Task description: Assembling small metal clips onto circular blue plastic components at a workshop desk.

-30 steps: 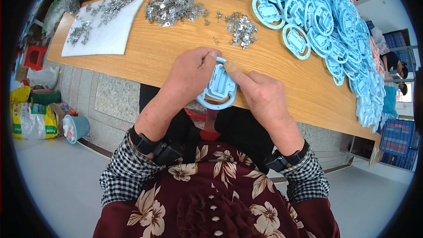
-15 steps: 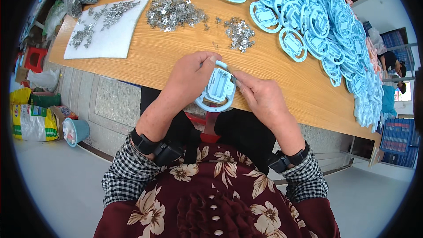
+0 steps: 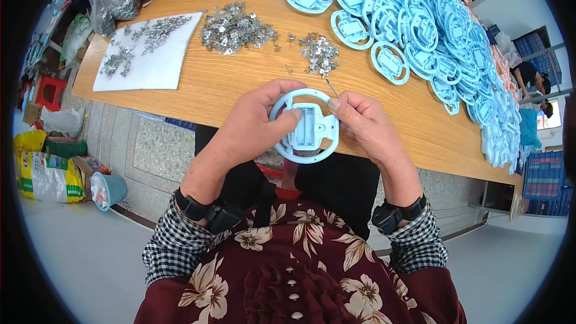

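1. Sleeves of black-and-white checked cloth (image 3: 179, 245) cover your forearms, and a black wrist strap (image 3: 193, 209) circles your left wrist.
2. Your left hand (image 3: 255, 126) grasps a pale blue plastic ring-shaped piece (image 3: 308, 126) by its left side, thumb on the rectangular housing, other fingers mostly behind.
3. Your right hand (image 3: 369, 126) has its fingers curled around a thin grey rod (image 3: 333, 88), which juts away from you; the thumb touches the ring's upper right rim.
4. You hold that ring tilted, hollow side facing you, over the near edge of the light-brown wood-grain table (image 3: 234, 78).
5. Beyond it lie a small heap of silvery metal clips (image 3: 320, 54) and, leftward, a larger clip heap (image 3: 237, 29) beside a white rectangular pad (image 3: 157, 72) strewn with more.
6. Farther right spreads a big pile of similar pale blue pieces (image 3: 420, 30).
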A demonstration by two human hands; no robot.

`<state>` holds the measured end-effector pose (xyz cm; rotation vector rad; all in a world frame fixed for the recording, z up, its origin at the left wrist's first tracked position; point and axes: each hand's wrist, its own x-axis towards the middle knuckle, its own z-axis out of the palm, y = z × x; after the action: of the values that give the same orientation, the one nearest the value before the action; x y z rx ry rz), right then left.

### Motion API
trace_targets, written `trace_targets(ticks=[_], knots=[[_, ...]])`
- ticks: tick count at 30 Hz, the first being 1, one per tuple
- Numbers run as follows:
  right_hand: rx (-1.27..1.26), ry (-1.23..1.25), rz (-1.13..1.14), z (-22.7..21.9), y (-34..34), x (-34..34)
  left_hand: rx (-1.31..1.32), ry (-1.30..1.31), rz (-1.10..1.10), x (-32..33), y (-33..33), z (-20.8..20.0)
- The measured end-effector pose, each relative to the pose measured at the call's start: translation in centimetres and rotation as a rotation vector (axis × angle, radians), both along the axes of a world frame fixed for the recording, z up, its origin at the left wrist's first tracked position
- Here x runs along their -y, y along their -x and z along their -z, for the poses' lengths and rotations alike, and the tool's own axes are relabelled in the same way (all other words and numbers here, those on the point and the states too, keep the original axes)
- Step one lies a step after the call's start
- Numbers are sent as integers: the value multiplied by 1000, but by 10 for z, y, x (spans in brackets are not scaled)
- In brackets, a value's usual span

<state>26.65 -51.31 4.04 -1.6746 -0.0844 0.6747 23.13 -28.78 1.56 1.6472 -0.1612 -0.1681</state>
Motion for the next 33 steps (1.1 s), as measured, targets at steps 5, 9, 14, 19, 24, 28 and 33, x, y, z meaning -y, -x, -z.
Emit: trace_targets(ticks=[5, 9, 14, 19, 24, 28, 33], knots=[[212, -111, 33, -12, 13, -16, 166, -363, 32, -4, 3, -10], [530, 100, 114, 3, 29, -25, -309, 581, 27, -4, 5, 8], [650, -37, 92, 8, 37, -44, -162, 712, 39, -1, 10, 17], [636, 70, 51, 9, 36, -46, -28, 634, -5, 5, 12, 9], [961, 85, 54, 24, 32, -50, -200, 794, -29, 5, 11, 16], [1028, 298, -129, 13, 40, -48, -206, 793, 31, 6, 5, 24], [963, 67, -42, 2, 41, -42, -221, 843, 28, 13, 4, 15]])
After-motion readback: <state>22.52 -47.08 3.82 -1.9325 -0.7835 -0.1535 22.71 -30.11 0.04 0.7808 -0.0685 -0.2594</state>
